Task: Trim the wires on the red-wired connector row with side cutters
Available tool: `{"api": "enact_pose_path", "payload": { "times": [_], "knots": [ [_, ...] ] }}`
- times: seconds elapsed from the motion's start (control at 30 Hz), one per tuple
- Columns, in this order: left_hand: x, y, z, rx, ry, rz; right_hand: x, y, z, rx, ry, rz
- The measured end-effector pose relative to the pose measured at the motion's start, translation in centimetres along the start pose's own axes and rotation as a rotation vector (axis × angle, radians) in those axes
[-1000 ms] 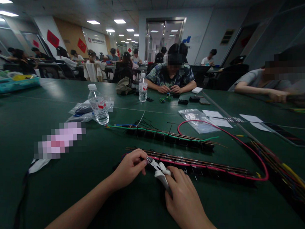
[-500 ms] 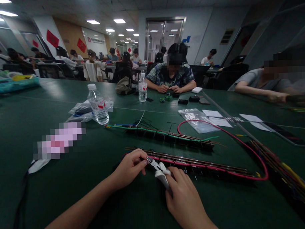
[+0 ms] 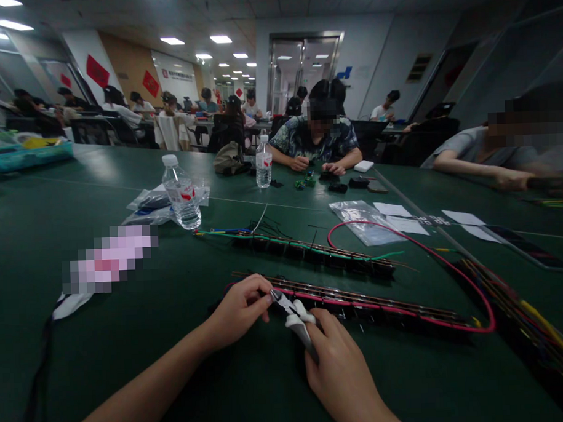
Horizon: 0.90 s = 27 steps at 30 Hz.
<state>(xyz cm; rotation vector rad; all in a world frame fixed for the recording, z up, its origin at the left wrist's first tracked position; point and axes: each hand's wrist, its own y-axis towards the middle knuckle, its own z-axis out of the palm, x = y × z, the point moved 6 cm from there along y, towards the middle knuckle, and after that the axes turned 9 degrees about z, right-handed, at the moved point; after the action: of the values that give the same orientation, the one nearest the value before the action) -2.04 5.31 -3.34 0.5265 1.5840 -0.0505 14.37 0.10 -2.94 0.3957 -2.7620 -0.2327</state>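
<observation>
My right hand (image 3: 342, 363) is wrapped around white-and-grey handled cutting pliers (image 3: 295, 319). Their metal jaws point up and left, reaching the fingertips of my left hand (image 3: 241, 308). That hand is closed in a pinch; whatever lies between its thumb and fingers is too small to make out. Right behind both hands lies a long black strip with copper-coloured rods (image 3: 381, 304), and a red wire (image 3: 490, 308) runs along its near side, then loops back at the right end. A similar strip (image 3: 366, 263) with a green wire (image 3: 301, 242) lies farther back.
Two water bottles (image 3: 184, 196) (image 3: 263, 162) stand on the green table (image 3: 142, 326). Plastic bags (image 3: 367, 223), papers (image 3: 461, 217) and a bundle of coloured wires (image 3: 520, 313) lie around. A person (image 3: 313, 133) sits opposite; another (image 3: 477, 149) works at the right.
Both my hands and the pliers stay almost in the same place. Across the table, the other person's hands have moved slightly apart and lower.
</observation>
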Motion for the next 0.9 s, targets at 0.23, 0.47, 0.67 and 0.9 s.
{"api": "enact_pose_path", "payload": {
  "times": [0.23, 0.47, 0.67, 0.9],
  "knots": [
    [-0.09, 0.03, 0.07, 0.008, 0.012, 0.008, -0.08, -0.03, 0.41, 0.019, 0.001, 0.006],
    [-0.04, -0.01, 0.05, 0.008, 0.028, 0.009, -0.19, 0.0, 0.58, -0.001, -0.024, -0.004],
    [-0.08, 0.0, 0.05, 0.004, 0.016, 0.004, -0.15, 0.0, 0.64, 0.008, -0.033, 0.009],
    [-0.05, -0.02, 0.03, 0.003, 0.024, 0.012, -0.12, -0.02, 0.58, 0.027, -0.016, 0.013]
  ]
}}
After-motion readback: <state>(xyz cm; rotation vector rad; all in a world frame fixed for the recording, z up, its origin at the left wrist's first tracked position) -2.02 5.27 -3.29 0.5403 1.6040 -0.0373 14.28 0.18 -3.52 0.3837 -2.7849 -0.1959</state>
